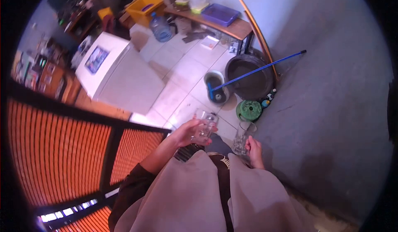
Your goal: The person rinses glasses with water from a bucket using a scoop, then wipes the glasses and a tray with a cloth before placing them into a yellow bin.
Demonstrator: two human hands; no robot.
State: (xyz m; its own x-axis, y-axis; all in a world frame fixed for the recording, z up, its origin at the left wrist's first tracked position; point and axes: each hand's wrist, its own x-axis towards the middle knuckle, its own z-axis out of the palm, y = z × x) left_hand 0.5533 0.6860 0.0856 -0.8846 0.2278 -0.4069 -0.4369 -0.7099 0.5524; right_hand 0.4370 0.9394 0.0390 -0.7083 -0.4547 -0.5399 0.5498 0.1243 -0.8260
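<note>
My left hand (187,133) is wrapped round clear drinking glasses (203,131), held in front of my waist over the tiled floor. The glass is see-through and overlaps itself in this view, so its outlines blur together. On the right, my right hand (254,147) is closed at the side of a clear glass mug (243,137). The mug is tilted, its mouth toward the wall side and its lower part close to my clothes. My fingers hide the mug's handle side.
A green round stool (249,110) stands ahead near the grey wall (331,107). Beyond it are a black tub (232,76), a grey bucket (211,75) and a blue-handled mop (261,69). A white fridge (124,76) and an orange slatted partition (62,136) are on the left.
</note>
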